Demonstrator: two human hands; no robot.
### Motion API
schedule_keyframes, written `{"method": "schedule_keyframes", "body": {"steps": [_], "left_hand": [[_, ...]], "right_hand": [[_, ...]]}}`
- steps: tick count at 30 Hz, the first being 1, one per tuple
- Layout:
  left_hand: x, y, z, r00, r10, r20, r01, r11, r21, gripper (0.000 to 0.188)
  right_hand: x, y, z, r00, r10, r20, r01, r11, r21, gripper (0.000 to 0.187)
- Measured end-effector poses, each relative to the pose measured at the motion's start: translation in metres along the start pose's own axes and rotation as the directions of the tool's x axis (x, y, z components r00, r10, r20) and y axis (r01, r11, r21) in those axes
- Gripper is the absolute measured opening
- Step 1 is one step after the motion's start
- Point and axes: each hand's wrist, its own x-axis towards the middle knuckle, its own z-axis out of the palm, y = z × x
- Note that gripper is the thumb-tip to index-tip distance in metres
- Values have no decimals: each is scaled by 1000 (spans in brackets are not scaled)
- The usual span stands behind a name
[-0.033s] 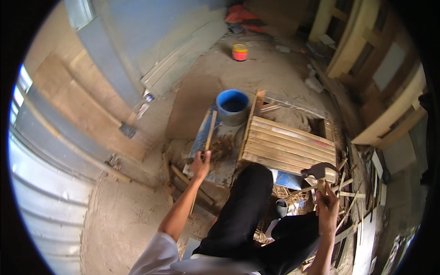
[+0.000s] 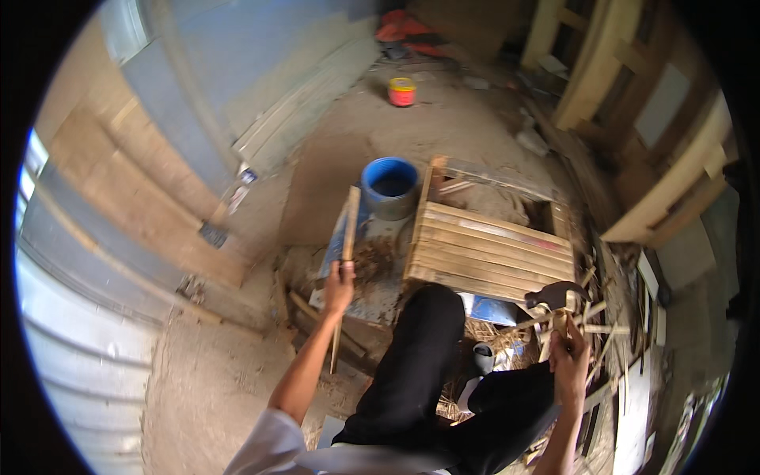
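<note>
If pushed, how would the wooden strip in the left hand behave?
The wooden strip seems fairly stiff, running nearly straight above and below the left hand. It is probably light, being so slim, and might snap if bent hard.

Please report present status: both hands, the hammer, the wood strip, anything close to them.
Left hand grips wood strip mid-length; right hand grips hammer by handle. Hammer and strip apart. Close by: slatted wooden frame, knee between hands.

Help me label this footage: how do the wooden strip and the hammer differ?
The wooden strip is in the left hand, the hammer in the right hand. The wooden strip is tan; the hammer's head is dark. The wooden strip is straight; the hammer's head sits crosswise. Both are held.
</note>
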Motion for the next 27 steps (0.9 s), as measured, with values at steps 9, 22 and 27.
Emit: {"method": "schedule_keyframes", "body": {"steps": [9,22,27], "left_hand": [[80,229,23,984,101,144,34,696,-718,35],[79,329,149,940,133,313,179,589,-788,27],[70,307,175,938,51,344,257,565,-784,36]], "right_hand": [[60,177,-124,919,289,-269,-329,937,-118,20],[-36,489,-29,749,621,-232,-653,633,-415,25],[17,393,-51,854,437,-284,-521,735,-434,25]]}}
